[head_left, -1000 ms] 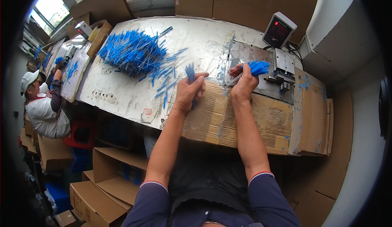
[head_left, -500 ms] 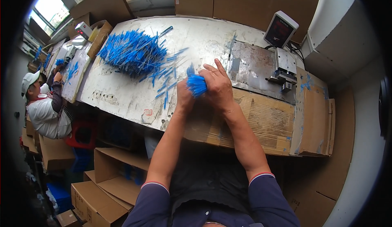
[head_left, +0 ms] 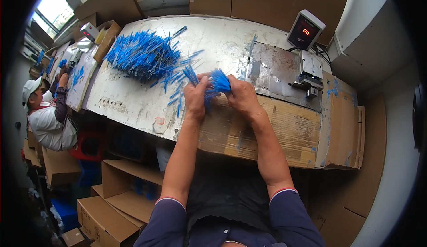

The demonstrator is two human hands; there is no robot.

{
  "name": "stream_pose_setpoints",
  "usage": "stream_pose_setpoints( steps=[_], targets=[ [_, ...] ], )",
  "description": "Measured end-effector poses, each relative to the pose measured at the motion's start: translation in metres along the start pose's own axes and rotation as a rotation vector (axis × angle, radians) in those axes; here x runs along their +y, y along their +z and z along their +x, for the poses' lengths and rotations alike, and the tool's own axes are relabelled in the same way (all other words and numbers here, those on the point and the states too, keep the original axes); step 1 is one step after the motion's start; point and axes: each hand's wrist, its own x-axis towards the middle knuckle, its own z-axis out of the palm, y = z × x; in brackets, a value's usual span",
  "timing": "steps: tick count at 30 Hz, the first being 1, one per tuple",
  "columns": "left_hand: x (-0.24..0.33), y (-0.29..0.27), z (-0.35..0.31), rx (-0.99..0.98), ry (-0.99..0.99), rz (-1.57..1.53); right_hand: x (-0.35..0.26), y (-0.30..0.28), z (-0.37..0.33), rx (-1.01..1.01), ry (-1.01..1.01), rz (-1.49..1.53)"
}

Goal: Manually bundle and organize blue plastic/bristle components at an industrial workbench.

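My left hand (head_left: pixel 195 96) is closed around a small bunch of thin blue strips (head_left: pixel 190 74), whose ends stick up above the thumb. My right hand (head_left: pixel 243 97) grips a thicker bundle of blue strips (head_left: pixel 219 81), the ends fanning toward the left hand. More blue strands hang between the two hands, and I cannot tell which hand holds them. Both hands are above the near edge of the worktable (head_left: pixel 133 100). Left of them lies a big heap of the same blue strips (head_left: pixel 143 56), with several loose ones scattered beside it.
A metal fixture (head_left: pixel 309 76) sits on a steel plate (head_left: pixel 273 71) at the right, below a red-digit display (head_left: pixel 306 30). Flattened cardboard (head_left: pixel 284 131) covers the front edge. Open cartons (head_left: pixel 133 193) stand below left. A co-worker (head_left: pixel 51 113) sits at another table, far left.
The hands have come apart, and blue strips now show in each instead of one bundle between them. My right fingers, stretched out before, have curled in. The display's digits now show lit.
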Motion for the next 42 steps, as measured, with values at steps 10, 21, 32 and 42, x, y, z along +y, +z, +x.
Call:
stream_pose_setpoints(
  steps=[10,21,32,42],
  targets=[
    [-0.006,-0.004,-0.004,0.143,0.24,-0.005,-0.004,0.007,0.001,0.008,0.387,1.162],
    [-0.01,-0.003,-0.002,0.21,0.276,0.061,-0.011,0.033,0.007,0.266,0.265,1.011],
    [-0.01,0.004,-0.009,0.135,0.197,0.075,0.007,0.035,0.001,0.252,0.307,1.014],
    [-0.006,-0.005,-0.007,-0.021,0.094,0.146,-0.007,0.01,0.001,0.251,0.558,1.493]
  ],
)
